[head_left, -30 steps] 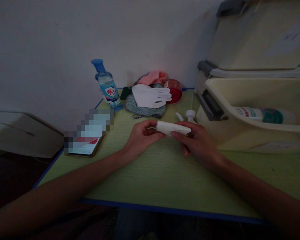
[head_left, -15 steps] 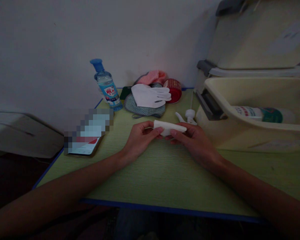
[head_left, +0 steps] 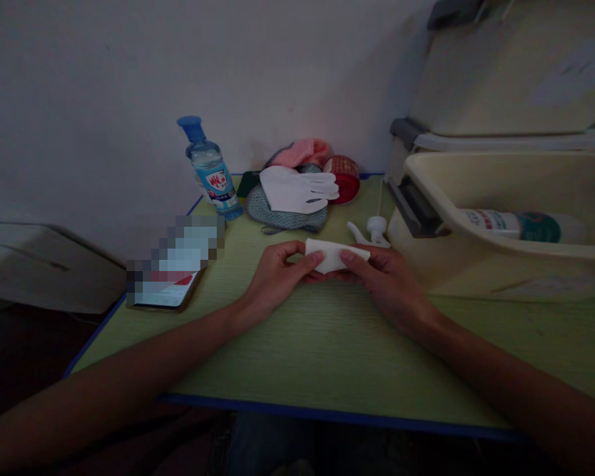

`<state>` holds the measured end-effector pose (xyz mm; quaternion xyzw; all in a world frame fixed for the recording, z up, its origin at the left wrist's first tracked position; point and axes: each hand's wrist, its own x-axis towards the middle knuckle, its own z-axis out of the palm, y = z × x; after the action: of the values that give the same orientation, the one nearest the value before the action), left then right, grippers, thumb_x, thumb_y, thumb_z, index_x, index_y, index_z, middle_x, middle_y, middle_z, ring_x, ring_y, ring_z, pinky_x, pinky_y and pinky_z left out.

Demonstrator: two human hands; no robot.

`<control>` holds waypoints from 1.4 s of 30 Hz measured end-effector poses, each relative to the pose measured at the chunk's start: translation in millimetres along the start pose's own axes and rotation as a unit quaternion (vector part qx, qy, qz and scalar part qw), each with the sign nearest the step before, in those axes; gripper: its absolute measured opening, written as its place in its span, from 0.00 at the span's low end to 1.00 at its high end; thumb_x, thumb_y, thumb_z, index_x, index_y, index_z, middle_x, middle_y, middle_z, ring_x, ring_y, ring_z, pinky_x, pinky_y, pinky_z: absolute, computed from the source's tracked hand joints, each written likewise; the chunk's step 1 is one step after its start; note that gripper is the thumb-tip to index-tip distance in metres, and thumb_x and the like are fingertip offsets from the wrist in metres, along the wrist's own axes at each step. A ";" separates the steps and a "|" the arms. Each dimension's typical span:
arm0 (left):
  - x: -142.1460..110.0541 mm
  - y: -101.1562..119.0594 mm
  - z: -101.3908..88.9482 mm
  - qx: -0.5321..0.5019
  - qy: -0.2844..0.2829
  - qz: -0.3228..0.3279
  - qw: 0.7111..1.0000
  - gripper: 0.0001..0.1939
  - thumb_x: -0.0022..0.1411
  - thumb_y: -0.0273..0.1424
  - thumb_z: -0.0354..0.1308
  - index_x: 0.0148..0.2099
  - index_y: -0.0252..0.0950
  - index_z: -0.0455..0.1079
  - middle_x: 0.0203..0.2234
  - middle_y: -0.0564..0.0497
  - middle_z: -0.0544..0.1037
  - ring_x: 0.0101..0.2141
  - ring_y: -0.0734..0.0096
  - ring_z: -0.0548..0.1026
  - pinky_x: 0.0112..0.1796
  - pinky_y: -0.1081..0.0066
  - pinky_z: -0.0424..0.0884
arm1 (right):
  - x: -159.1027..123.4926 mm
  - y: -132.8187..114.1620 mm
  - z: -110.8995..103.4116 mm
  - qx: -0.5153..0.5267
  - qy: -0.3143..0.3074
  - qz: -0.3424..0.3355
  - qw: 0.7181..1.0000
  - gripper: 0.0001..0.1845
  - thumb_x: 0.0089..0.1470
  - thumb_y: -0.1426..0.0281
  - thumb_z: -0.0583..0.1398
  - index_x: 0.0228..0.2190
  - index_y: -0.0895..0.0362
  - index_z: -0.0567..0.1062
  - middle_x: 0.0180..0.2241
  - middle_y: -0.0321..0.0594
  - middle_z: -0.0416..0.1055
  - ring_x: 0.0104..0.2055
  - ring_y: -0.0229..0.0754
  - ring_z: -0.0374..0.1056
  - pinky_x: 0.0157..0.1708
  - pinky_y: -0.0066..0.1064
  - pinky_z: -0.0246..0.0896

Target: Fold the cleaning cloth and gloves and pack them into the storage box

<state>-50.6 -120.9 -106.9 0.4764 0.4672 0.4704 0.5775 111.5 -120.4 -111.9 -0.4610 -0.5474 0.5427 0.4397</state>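
Observation:
Between my two hands is a small white folded piece, like a tissue or cloth (head_left: 331, 254); which of these it is I cannot tell. My left hand (head_left: 283, 272) pinches its left end, thumb on top and fingers beneath. At the right end my right hand (head_left: 384, 277) grips it the same way, its thumb pressing on the near face. Both hands are held above the green table (head_left: 297, 350). Just beyond my right hand lies a white spray nozzle (head_left: 377, 228) with its thin tube.
A blue bottle (head_left: 213, 178) and a phone (head_left: 178, 264) are on the left. At the back lie a white glove (head_left: 297, 188), a grey mesh cloth (head_left: 282, 217), a pink cloth (head_left: 305, 153) and a red roll (head_left: 346, 178). A cream bin (head_left: 456, 271) holding a bottle (head_left: 525, 226) stands right.
The white piece has tilted so more of its broad face shows. My thumbs have moved slightly farther apart on it. The things around have stayed put.

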 end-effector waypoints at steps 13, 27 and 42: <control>0.5 -5.9 0.9 -0.079 0.013 -0.006 0.997 0.11 0.43 0.34 0.68 0.26 0.30 0.73 0.22 0.51 0.76 0.26 0.75 0.72 0.34 0.71 0.69 | -2.5 -6.9 -0.8 -0.107 0.031 -0.059 0.992 0.12 0.48 0.60 0.60 0.26 0.55 0.77 0.27 0.37 0.71 0.31 0.40 0.66 0.34 0.35 0.61; 0.8 -1.4 1.9 -0.172 -0.007 -0.040 0.984 0.10 0.39 0.28 0.68 0.18 0.30 0.68 0.19 0.52 0.72 0.25 0.75 0.70 0.36 0.69 0.67 | -1.1 -2.1 0.9 -0.030 0.012 -0.049 0.998 0.13 0.45 0.58 0.62 0.20 0.55 0.75 0.36 0.39 0.71 0.36 0.42 0.66 0.40 0.38 0.63; 6.7 -1.5 -1.6 -0.198 0.025 -0.036 0.979 0.11 0.36 0.27 0.70 0.21 0.29 0.71 0.20 0.52 0.74 0.26 0.76 0.72 0.32 0.73 0.71 | 2.0 1.6 -0.6 0.036 -0.038 0.018 0.998 0.19 0.41 0.61 0.66 0.37 0.56 0.76 0.34 0.39 0.75 0.35 0.39 0.69 0.41 0.34 0.65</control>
<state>-51.2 -114.3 -109.2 0.3237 0.3958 0.5439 0.6654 111.8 -118.4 -113.5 -0.4333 -0.5354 0.5873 0.4251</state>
